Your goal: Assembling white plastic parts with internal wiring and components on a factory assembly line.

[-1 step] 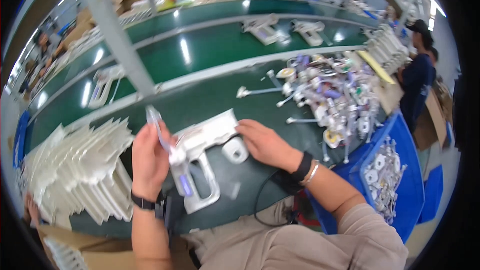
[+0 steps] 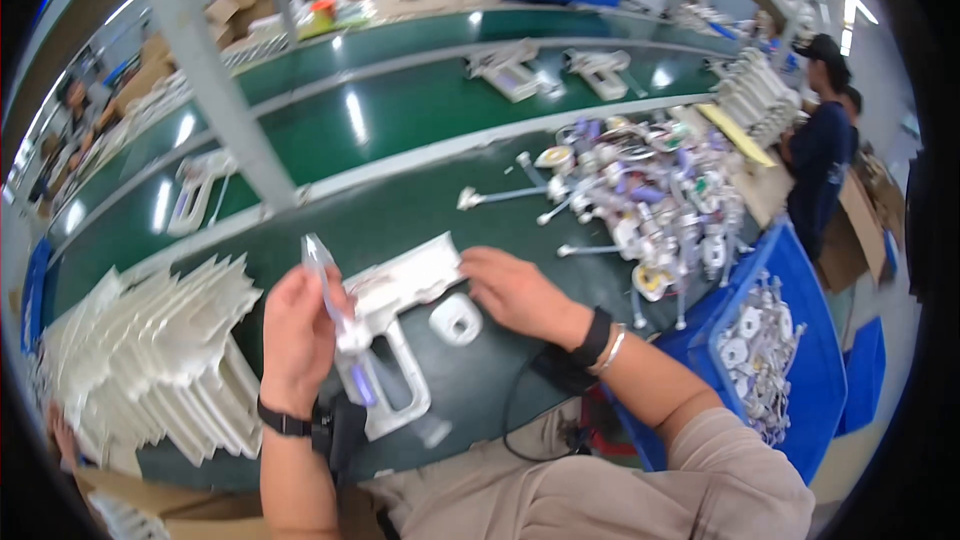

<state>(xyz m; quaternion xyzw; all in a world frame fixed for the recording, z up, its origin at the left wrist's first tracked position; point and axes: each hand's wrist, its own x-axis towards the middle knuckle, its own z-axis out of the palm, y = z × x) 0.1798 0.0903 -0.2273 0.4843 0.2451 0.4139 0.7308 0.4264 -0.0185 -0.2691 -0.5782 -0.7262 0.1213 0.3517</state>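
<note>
In front of me is a white gun-shaped plastic housing (image 2: 410, 280) with a looped handle and a purple insert. My left hand (image 2: 300, 330) is closed around a clear tubular part (image 2: 320, 265) with a white end, which meets the housing near the top of its handle. The fingers of my right hand (image 2: 510, 285) are bent at the housing's far right end; whether they pinch it is hard to tell. Beside the handle lies a white ring-shaped cap (image 2: 455, 320). A small clear piece (image 2: 432, 430), blurred, shows near the handle's lower end.
White housings (image 2: 150, 360) are stacked at my left. A heap of mixed white and purple parts (image 2: 650, 190) covers the right of the bench, beside a blue bin (image 2: 825, 360) of parts. Beyond runs a green conveyor (image 2: 400, 105) with similar housings; a metal post (image 2: 225, 80) rises before it.
The small clear piece has shifted toward me, nearer the bench's front edge. My whole view has moved slightly; both hands stay in much the same place at the housing.
</note>
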